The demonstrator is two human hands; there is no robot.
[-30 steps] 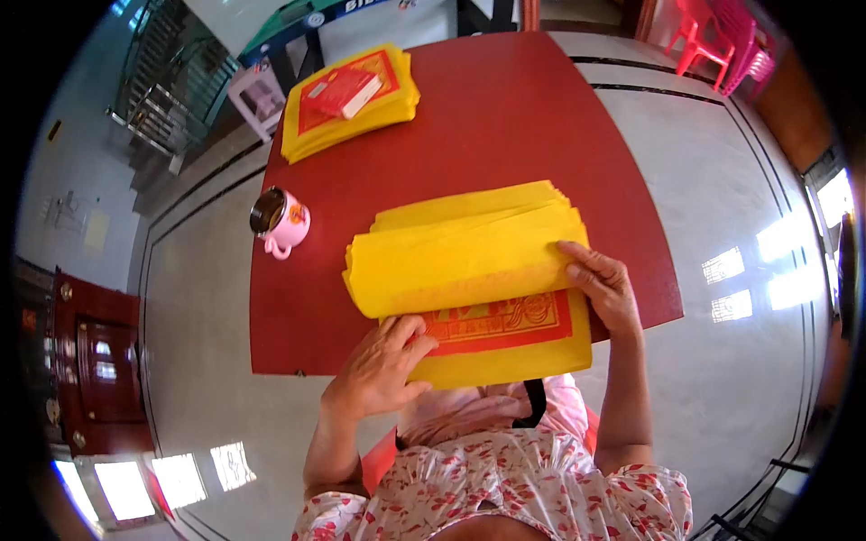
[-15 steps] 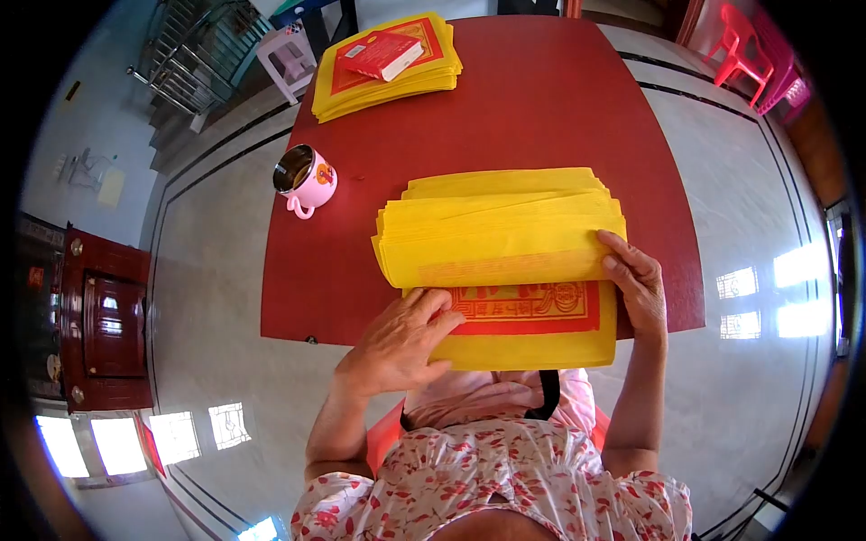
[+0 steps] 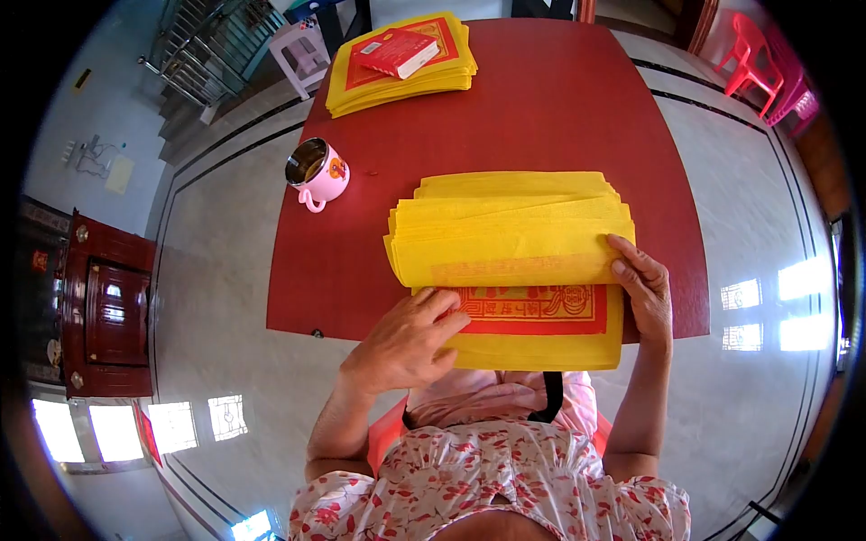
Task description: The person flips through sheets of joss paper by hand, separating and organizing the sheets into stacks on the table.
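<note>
A stack of yellow paper sheets (image 3: pixel 514 225) lies at the table's near edge, its upper sheets folded back over themselves. Below that fold shows a sheet with a red printed panel (image 3: pixel 541 311) bearing gold patterns and characters. My right hand (image 3: pixel 646 284) pinches the right end of the folded-back sheets between thumb and fingers. At the left side of the printed sheet, my left hand (image 3: pixel 406 338) has its fingers curled in on the paper near the fold. Its fingertips partly cover the printed panel, and exactly what they grip is hard to see.
A pink mug (image 3: pixel 320 176) holding some liquid stands at the left of the red table (image 3: pixel 532 99). Farther back, a red book (image 3: pixel 397 52) rests on another yellow paper stack (image 3: pixel 451 86). A red plastic chair (image 3: pixel 750 59) stands at the far right.
The view has shifted slightly, so the table things sit a little farther right. Both hands keep nearly the same places on the paper.
</note>
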